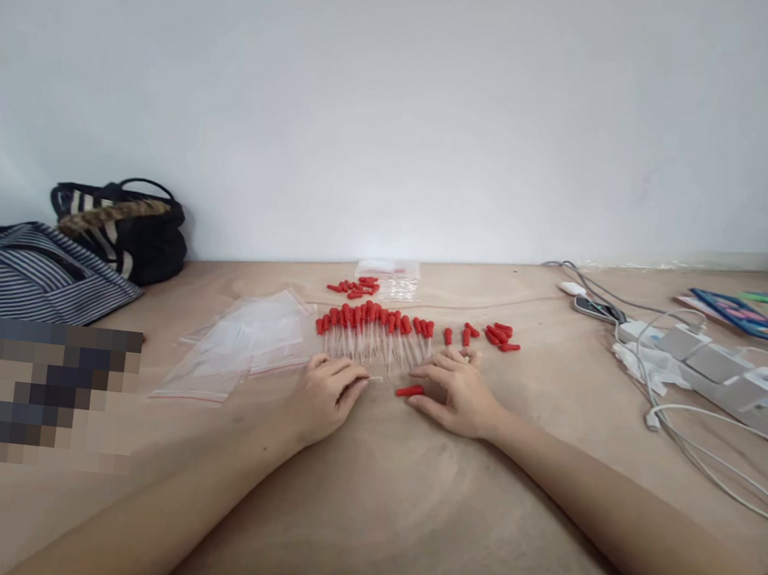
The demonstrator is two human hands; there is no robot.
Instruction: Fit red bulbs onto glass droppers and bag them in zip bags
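Observation:
My left hand [329,399] is closed with its fingers pinched, and the end of a thin clear dropper tube [375,379] sticks out of them to the right. My right hand [459,394] hovers low over the table, thumb and forefinger apart. A single red rubber bulb [409,391] lies by its thumb and forefinger; I cannot tell whether they touch it. Just beyond both hands, several droppers [372,332] with red bulbs and clear tubes lie side by side in a fan. More loose red bulbs [499,334] are scattered beyond my right hand.
Clear zip bags [248,337] overlap left of the droppers. Behind them lie a pile of red bulbs [357,286] and a bag of clear tubes [398,282]. Chargers on a power strip [711,368] and white cables [684,433] occupy the right. Striped [29,273] and black bags [148,240] stand left.

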